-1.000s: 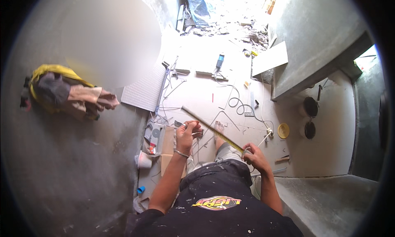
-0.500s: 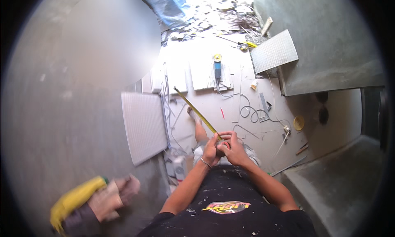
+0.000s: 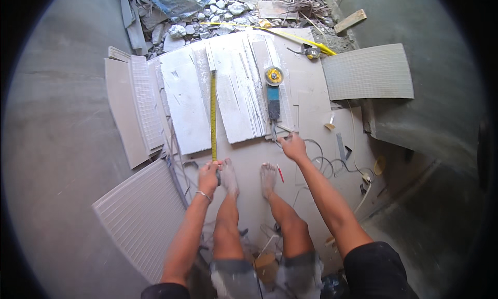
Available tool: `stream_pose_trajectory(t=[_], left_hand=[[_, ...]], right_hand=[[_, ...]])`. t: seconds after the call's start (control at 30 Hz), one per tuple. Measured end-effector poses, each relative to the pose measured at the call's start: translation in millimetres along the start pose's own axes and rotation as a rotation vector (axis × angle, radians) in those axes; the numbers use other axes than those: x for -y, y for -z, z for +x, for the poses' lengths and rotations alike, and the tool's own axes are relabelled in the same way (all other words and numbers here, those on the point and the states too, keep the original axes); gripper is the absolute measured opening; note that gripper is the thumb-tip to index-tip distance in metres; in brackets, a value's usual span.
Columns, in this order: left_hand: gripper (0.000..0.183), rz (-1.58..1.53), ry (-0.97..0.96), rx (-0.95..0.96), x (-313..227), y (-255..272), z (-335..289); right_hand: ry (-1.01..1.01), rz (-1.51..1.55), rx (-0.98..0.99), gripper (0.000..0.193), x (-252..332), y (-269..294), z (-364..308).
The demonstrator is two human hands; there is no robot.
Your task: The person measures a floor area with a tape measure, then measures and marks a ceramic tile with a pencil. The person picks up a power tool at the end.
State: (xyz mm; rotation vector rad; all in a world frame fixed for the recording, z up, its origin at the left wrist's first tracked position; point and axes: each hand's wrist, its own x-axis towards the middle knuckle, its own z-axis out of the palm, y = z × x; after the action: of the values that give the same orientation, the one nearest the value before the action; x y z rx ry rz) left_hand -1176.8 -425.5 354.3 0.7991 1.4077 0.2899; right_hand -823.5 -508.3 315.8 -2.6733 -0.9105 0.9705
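My left hand (image 3: 208, 177) is closed around a tape measure, its dark case mostly hidden by the fingers. The yellow blade (image 3: 213, 112) runs straight away from me along the gap between two white, dust-covered boards (image 3: 187, 107). My right hand (image 3: 294, 147) reaches forward with its fingers closed, at the near end of the angle grinder (image 3: 273, 102), beside its grey cord. Whatever those fingers pinch, if anything, is too small to make out. The grinder lies on a stack of thin pale pieces, its yellow-centred disc facing up. A red pencil (image 3: 280, 173) lies near my right foot.
Ribbed tiles (image 3: 145, 216) lean at the left, and another gridded tile (image 3: 368, 73) stands at the right. A second tape measure (image 3: 312, 53) lies at the far edge, before rubble (image 3: 228, 8). Cords (image 3: 324, 164) and a metal square (image 3: 341, 146) are on the floor to the right.
Both hands were together on the tape measure near my body. Now I bend forward, the left hand holding the tape lower over the boards, the right hand off it and beside the grinder.
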Motion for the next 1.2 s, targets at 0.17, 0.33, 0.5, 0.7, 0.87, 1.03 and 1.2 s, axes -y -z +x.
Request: stream_pose_trajectory(t=[0.17,0.33,0.5,0.7,0.87,1.03,1.2], left_hand=[[0.023,0.082,-0.053,0.002,42,18,130],[0.022,-0.266,0.070,0.145,83,-7,178],[0.022,-0.386,0.086,0.275,113,-34,205],[0.021,-0.347,0.096,0.329,114,-52,224],[0.019,-0.256,0.013,0.314,105,-55,231],[0.018,-0.313,0.004,0.297,117,-56,223],[0.018,-0.328,0.047,0.256,135,-46,205]], right_hand=[[-0.046,0.003,-0.179,0.096,22,-105,180],[0.106,0.017,-0.341,0.080,4,-147,222],[0.159,0.030,-0.402,0.068,-68,-117,224],[0.073,-0.023,-0.559,0.068,-194,-60,246],[-0.016,-0.030,-0.581,0.069,-253,-60,283],[-0.012,0.037,-0.581,0.070,-264,-68,297],[-0.149,-0.113,-0.590,0.076,-236,-66,281]])
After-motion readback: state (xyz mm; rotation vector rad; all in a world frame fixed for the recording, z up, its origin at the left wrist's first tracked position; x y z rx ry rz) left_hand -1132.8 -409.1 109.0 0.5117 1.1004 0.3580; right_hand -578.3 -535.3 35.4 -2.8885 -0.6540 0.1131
